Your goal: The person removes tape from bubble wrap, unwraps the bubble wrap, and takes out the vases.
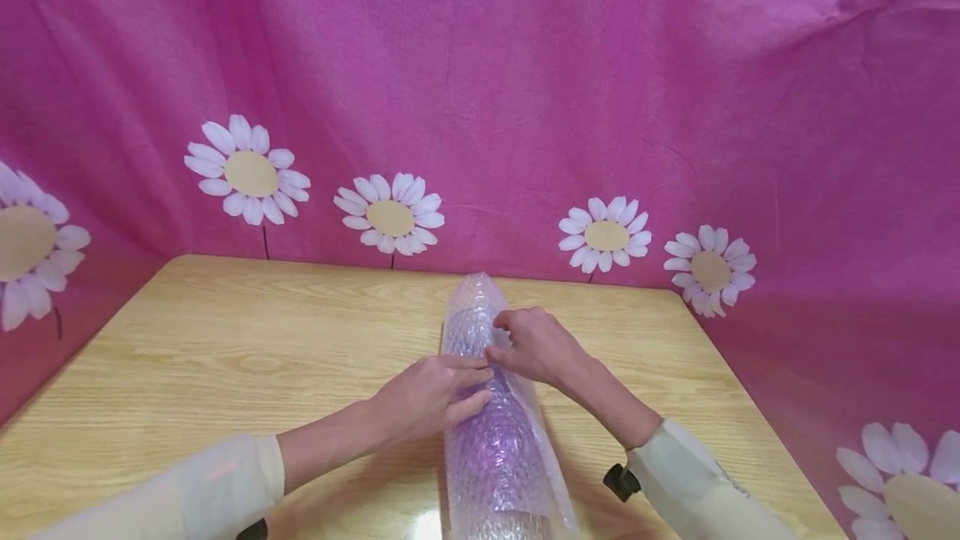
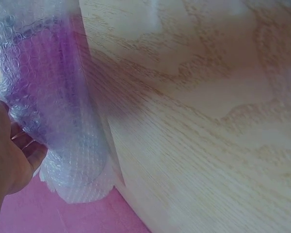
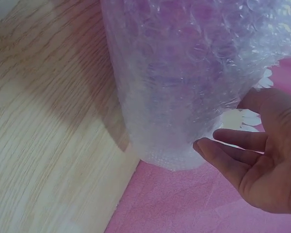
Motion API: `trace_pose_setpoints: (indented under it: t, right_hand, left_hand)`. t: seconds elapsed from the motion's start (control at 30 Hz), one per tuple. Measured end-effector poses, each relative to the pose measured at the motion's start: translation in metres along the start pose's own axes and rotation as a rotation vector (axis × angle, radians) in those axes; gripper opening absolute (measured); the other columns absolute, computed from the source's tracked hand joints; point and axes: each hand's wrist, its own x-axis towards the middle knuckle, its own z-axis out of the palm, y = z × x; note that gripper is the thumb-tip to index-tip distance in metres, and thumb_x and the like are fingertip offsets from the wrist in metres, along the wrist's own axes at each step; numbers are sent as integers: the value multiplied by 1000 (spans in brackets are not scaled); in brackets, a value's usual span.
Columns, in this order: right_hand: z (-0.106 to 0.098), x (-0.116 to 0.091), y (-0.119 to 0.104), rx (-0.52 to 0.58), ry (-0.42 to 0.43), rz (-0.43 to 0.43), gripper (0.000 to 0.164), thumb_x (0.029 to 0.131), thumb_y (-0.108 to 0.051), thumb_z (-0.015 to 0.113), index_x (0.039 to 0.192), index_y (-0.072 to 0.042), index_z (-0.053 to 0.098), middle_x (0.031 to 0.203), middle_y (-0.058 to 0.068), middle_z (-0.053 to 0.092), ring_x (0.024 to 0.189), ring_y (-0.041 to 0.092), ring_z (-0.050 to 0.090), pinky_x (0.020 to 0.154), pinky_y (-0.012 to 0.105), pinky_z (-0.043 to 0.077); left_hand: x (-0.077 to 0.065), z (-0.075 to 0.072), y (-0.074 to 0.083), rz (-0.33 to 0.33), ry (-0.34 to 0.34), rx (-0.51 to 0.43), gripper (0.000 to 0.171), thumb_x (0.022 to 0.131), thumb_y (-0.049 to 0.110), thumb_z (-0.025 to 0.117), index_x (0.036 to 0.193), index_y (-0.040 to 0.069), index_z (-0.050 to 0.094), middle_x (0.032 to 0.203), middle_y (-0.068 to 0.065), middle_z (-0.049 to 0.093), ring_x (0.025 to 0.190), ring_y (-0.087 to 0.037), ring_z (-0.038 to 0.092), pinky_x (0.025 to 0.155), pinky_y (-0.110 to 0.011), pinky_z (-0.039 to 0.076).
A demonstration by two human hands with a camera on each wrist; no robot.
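A long bundle in clear bubble wrap [image 1: 495,448], purple inside, lies lengthwise on the table. Its contents are blurred by the wrap, so their kind cannot be told. My left hand [image 1: 427,394] rests on the bundle's upper middle from the left, fingers fairly straight. From the right, my right hand [image 1: 536,344] touches the wrap just beyond it, its fingers bent and spread with a gap from the thumb. In the left wrist view, the left hand's fingers [image 2: 36,153] lie against the wrap. A loose flap [image 1: 551,465] of wrap runs down the right side.
The bundle lies on a light wood-grain table [image 1: 300,323], its far end near the back edge. A pink cloth [image 1: 487,107] with white daisies hangs behind and at both sides. Small dark devices, one a black piece [image 1: 621,482], sit by the wrists.
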Motion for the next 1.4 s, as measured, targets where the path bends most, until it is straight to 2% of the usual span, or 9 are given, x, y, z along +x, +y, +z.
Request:
trace_pose_setpoints:
  t: [0.17,0.43,0.73,1.1,1.4]
  right_hand:
    - [0,1,0,-11,7,-34,27,77,-22,67,97,-5,68,78,3,65,67,11,58,60,26,50]
    - [2,2,2,-56,26,-143,21,76,-16,66,93,-4,69,74,3,66,63,10,59,57,25,51]
    - [4,3,3,-116,103,-257,13,73,-10,66,85,-5,68,69,1,64,58,9,58,53,23,50]
    - [8,6,2,-207,95,-309,4,75,-10,63,76,-13,67,61,-5,54,51,8,47,48,25,45]
    - [11,7,0,-239,156,-366,21,73,-6,64,59,-17,53,54,-7,44,47,7,40,43,25,41]
  left_hand:
    - [-1,0,0,-14,-2,-10,33,90,31,57,109,7,68,113,-9,63,106,-19,58,85,-27,48]
    - [-2,0,0,-17,2,-12,32,89,30,58,109,7,68,114,-8,63,106,-19,58,87,-28,47]
    - [-1,1,0,-15,4,-15,32,89,30,58,108,7,68,113,-7,63,106,-18,58,87,-27,47]
    - [-1,1,-1,-6,8,-6,31,90,29,57,109,7,68,112,-7,64,105,-16,58,86,-26,47]
    - [-1,2,0,4,23,-9,31,89,28,58,108,6,69,111,-7,64,104,-17,59,86,-25,48]
